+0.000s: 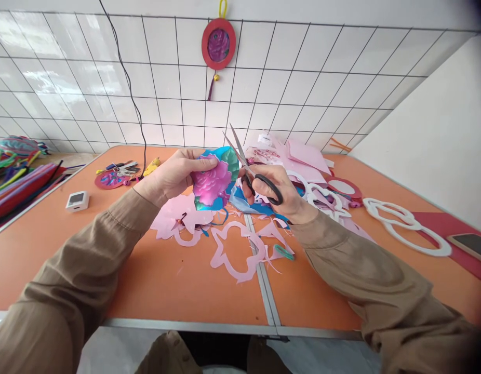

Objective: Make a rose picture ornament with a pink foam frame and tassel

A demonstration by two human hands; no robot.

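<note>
My left hand (179,174) pinches a shiny piece printed with a pink flower (213,182), green leaves and a blue background. The piece is held up above the table, its lower edge cut unevenly. Close to its right side, my right hand (277,189) grips black-handled scissors (240,150), thumb and fingers at the loops. The blades point up and to the left and stand slightly apart. Below the hands lie pink flower-shaped cutouts (238,254) and pink and blue scraps.
An orange folding table (178,291) carries white ring shapes (417,239) and a phone (470,246) at right. At left stand a small white device (77,201), keys (125,169) and colourful pipe cleaners (26,192). A red round ornament (204,47) hangs on the tiled wall.
</note>
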